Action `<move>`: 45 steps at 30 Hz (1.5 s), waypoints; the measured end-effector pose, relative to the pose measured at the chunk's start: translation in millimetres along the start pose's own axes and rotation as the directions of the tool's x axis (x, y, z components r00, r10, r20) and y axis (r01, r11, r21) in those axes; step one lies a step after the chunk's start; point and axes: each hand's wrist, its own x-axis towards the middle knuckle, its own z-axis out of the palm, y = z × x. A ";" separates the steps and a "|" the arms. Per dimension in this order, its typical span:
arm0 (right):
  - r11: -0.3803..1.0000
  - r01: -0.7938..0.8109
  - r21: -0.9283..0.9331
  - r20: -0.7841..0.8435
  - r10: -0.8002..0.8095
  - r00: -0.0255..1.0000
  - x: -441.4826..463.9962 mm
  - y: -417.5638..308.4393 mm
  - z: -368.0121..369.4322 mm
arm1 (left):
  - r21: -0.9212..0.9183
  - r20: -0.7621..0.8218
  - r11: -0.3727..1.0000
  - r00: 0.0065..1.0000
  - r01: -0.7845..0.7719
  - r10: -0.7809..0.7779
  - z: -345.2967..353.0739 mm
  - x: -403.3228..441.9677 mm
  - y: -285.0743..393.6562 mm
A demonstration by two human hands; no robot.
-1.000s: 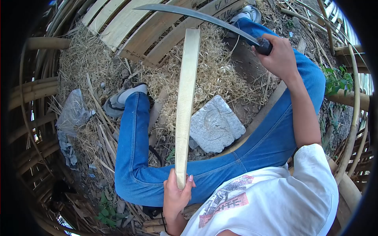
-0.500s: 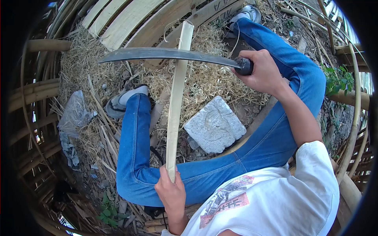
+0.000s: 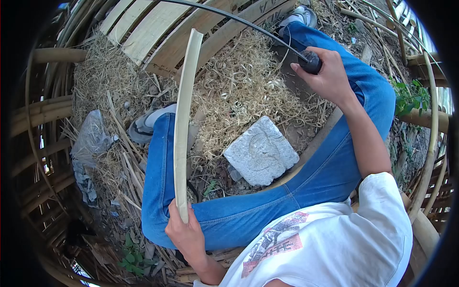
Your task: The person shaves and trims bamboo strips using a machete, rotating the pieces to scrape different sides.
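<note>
My left hand (image 3: 185,234) is closed around the lower end of a pale bamboo strip (image 3: 184,115), which rises over my left knee towards the slatted boards. In my right hand (image 3: 330,76) is the dark handle of a machete (image 3: 239,20). Its long, curved blade points up and to the left, seen nearly edge-on, and its tip runs out at the top of the view. Blade and strip are apart. Between my legs lies a rough grey stone block (image 3: 262,151) with a shallow hollow on top.
Curly shavings (image 3: 239,95) cover the ground ahead. Wooden slats (image 3: 158,28) stand at the top left. A clear plastic bag (image 3: 91,136) lies left of my left foot. Bamboo poles (image 3: 432,124) frame the right side, beside a leafy plant (image 3: 411,98).
The machete has lifted off the strip, its blade swinging upward and turning edge-on. The strip and my left hand have shifted left. A curled shaving at the strip's top is gone.
</note>
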 end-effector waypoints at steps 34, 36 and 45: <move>0.983 0.181 0.037 0.044 -0.183 0.982 -16.0 -13.0 7.6 | -0.831 0.354 0.366 0.906 0.418 -0.232 64.2 22.1 75.9; 0.983 0.179 0.046 0.047 -0.181 0.982 -15.3 -13.8 8.0 | -0.789 0.363 0.455 0.911 0.412 -0.196 74.8 34.1 60.2; 0.987 0.163 0.007 0.092 -0.163 0.982 -15.3 -11.8 11.9 | -0.808 0.568 0.203 0.823 0.553 0.022 80.6 36.6 64.8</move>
